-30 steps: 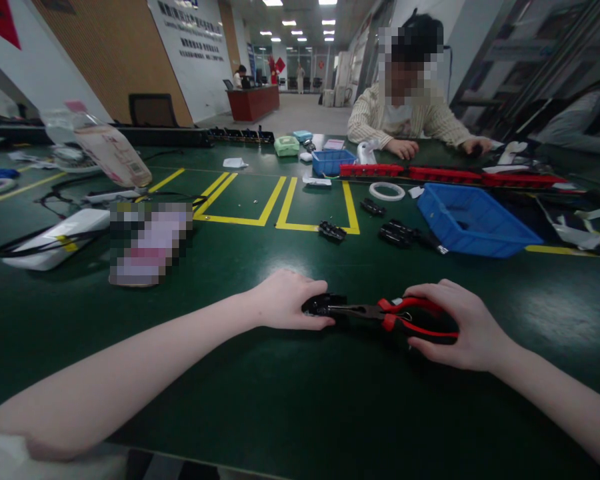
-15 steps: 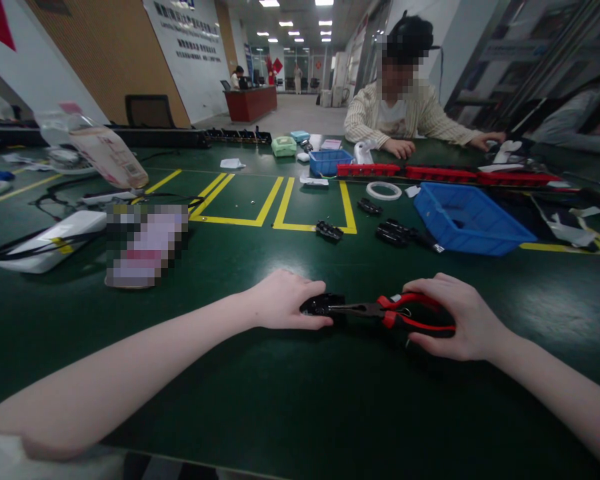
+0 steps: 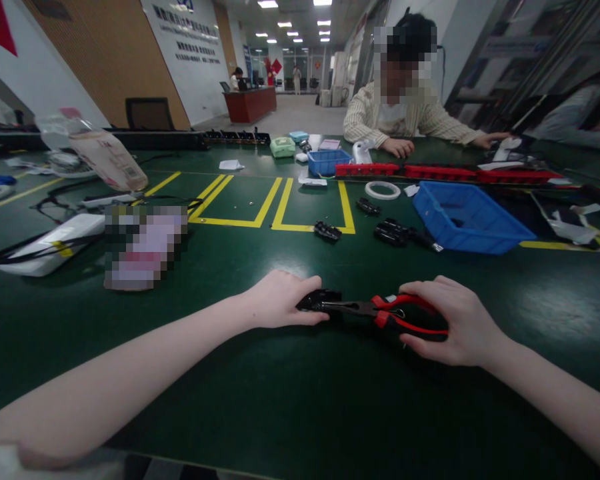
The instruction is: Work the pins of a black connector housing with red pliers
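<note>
My right hand (image 3: 453, 323) is wrapped round the red-and-black handles of a pair of pliers (image 3: 380, 312) lying low over the green table (image 3: 290, 400). The pliers' dark jaws point left and meet a small black plastic part (image 3: 323, 300). That part is pinned by my left hand (image 3: 283, 300), fingers curled over it. Both hands rest on the table near its front middle.
Several more black parts (image 3: 393, 232) lie beyond, by the yellow floor-tape lines (image 3: 280, 207). A blue bin (image 3: 467, 217) stands at right, a smaller blue bin (image 3: 327, 161) and red strips (image 3: 445, 173) farther back. A person in a striped top (image 3: 380, 117) works opposite. White boxes and cables lie at left.
Both hands and the pliers have shifted slightly left; the grip on pliers and black part is unchanged. The person opposite has stretched an arm farther out to the right.
</note>
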`<state>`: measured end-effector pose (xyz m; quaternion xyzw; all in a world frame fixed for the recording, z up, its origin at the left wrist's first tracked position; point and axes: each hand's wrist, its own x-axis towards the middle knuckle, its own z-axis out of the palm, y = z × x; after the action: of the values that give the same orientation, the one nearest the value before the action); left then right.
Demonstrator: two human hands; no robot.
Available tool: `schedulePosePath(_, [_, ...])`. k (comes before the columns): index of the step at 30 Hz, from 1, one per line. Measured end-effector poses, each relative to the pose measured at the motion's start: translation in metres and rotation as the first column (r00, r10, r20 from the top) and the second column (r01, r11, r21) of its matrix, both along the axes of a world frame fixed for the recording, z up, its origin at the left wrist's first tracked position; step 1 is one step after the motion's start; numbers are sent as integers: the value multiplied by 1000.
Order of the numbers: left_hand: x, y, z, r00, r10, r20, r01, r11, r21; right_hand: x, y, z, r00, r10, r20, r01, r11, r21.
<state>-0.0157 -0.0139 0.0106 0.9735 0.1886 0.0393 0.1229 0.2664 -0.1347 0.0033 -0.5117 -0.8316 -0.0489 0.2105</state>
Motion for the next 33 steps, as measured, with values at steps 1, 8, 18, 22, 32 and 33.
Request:
schedulePosePath(1, [0, 0, 0, 1000, 7, 8, -7, 1000, -21, 0, 0, 0, 1000, -2, -1, 2, 1000, 0])
schedulePosePath(8, [-1, 0, 0, 998, -46, 45, 47, 999, -18, 3, 1, 0, 1000, 14, -3, -14, 1000, 1])
schedulePosePath(18, [-2, 2, -2, 994, -112, 2, 111, 990, 88, 6, 0, -1, 995, 73, 67, -79, 993, 90])
schedulePosePath(22, [0, 1, -3, 995, -101, -11, 102, 987, 128, 5, -1, 0, 991, 72, 116, -90, 984, 157])
schedulePosePath(32, [0, 0, 0, 997, -77, 27, 76, 997, 33, 5, 2, 2, 997, 43, 63, -49, 993, 105])
schedulePosePath(33, [0, 0, 0, 997, -78, 28, 77, 997, 33, 5, 2, 2, 997, 40, 59, -46, 994, 103])
